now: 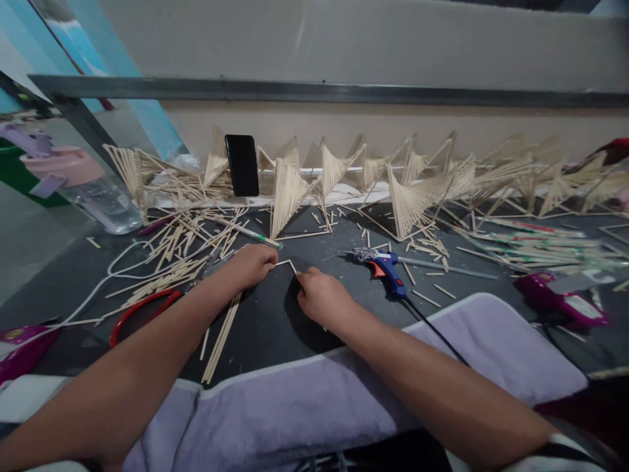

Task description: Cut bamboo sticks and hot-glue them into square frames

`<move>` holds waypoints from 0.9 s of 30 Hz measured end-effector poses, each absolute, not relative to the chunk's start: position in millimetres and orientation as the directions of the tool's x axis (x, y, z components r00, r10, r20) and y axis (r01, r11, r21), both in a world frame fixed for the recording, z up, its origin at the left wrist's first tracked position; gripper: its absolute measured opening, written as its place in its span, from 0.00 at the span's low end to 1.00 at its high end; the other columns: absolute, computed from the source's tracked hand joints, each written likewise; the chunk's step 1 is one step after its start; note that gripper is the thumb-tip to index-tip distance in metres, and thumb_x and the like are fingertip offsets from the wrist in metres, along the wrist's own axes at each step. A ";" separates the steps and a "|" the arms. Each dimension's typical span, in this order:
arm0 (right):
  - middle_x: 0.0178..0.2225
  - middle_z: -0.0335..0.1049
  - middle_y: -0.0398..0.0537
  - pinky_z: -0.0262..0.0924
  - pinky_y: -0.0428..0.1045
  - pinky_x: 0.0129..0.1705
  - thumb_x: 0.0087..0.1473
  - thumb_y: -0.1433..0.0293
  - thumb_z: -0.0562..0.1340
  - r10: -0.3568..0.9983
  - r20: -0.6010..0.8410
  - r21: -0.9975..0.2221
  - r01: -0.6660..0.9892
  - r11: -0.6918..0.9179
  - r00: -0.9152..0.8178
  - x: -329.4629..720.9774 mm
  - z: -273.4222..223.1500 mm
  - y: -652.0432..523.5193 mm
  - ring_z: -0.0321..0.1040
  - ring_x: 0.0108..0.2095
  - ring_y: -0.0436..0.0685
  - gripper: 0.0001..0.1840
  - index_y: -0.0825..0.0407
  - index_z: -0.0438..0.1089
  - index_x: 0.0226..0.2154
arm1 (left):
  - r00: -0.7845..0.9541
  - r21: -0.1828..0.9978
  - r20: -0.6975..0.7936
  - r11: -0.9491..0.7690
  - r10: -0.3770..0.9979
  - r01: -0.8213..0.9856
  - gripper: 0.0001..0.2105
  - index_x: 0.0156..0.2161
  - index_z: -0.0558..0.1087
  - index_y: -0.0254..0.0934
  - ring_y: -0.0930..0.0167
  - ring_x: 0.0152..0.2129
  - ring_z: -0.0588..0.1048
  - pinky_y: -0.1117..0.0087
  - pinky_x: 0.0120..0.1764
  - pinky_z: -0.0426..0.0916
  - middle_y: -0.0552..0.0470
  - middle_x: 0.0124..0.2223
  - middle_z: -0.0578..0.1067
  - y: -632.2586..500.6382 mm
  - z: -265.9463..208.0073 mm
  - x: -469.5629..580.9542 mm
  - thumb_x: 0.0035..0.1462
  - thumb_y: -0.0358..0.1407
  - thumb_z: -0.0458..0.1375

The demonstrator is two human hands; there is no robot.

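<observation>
Two thin wooden sticks [290, 263] meet at an angle, their joined corner pointing away from me. My left hand [253, 265] pinches the far end of the left stick, fingers closed. Closed too, my right hand [319, 296] grips the end of the right stick between thumb and finger. To the right of my right hand lies a blue glue gun [390, 270] with an orange trigger and foil round its nozzle. Loose long sticks [223, 341] lie under and beside my left forearm. Just beyond my hands stands a twisted fan of sticks [287, 196].
More twisted stick fans [407, 203] line the back edge. A phone [242, 165] leans upright there. At left are a water bottle [101, 196], heaped sticks [181, 246] and a red-handled tool [142, 314]. A purple towel [295, 406] covers the front; a magenta glue gun [565, 301] lies right.
</observation>
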State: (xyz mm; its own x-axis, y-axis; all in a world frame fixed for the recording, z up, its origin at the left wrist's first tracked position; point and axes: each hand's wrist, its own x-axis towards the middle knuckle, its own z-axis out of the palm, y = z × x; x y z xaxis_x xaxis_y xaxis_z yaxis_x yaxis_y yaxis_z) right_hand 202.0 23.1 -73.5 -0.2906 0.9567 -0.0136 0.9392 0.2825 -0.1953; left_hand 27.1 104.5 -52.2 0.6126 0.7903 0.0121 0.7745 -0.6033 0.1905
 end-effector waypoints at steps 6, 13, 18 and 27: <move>0.35 0.66 0.50 0.58 0.47 0.32 0.50 0.71 0.51 0.956 0.017 -0.194 0.937 0.290 -0.292 202.2 -75.8 23.7 0.68 0.32 0.55 0.13 0.52 0.67 0.38 | 0.627 0.181 0.057 -0.626 0.777 0.759 0.08 0.30 0.72 0.36 0.69 0.30 0.71 0.72 0.32 0.61 0.49 0.31 0.75 104.5 -54.7 27.9 0.48 0.30 0.51; 0.34 0.66 0.50 0.56 0.47 0.30 0.51 0.71 0.51 0.958 0.021 -0.164 0.945 0.285 -0.285 204.8 -73.6 26.4 0.67 0.32 0.55 0.12 0.52 0.67 0.35 | 0.647 0.156 0.110 -0.656 0.754 0.738 0.07 0.30 0.72 0.35 0.68 0.31 0.71 0.71 0.34 0.62 0.49 0.31 0.74 106.9 -61.0 28.9 0.50 0.29 0.51; 0.36 0.66 0.52 0.57 0.47 0.33 0.52 0.70 0.51 0.963 -0.031 -0.142 0.954 0.263 -0.269 203.8 -70.9 29.0 0.67 0.34 0.55 0.13 0.53 0.67 0.38 | 0.653 0.163 0.144 -0.669 0.743 0.725 0.09 0.32 0.72 0.34 0.67 0.33 0.71 0.69 0.37 0.63 0.47 0.33 0.74 109.0 -64.6 29.1 0.50 0.29 0.50; 0.38 0.66 0.53 0.58 0.48 0.35 0.53 0.71 0.50 0.967 -0.043 -0.148 0.959 0.242 -0.251 202.8 -72.8 31.2 0.67 0.36 0.56 0.15 0.52 0.67 0.41 | 0.663 0.179 0.208 -0.694 0.719 0.697 0.09 0.32 0.73 0.34 0.66 0.34 0.70 0.68 0.39 0.63 0.46 0.33 0.74 117.7 -77.8 26.0 0.51 0.29 0.49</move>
State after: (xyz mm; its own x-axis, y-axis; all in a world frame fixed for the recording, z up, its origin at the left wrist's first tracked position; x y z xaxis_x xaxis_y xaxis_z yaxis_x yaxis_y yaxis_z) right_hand 202.8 31.2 -72.8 -0.2509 0.9670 -0.0435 0.9589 0.2421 -0.1482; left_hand 26.0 117.7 -77.8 0.6628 0.7194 0.2078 0.6972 -0.6941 0.1793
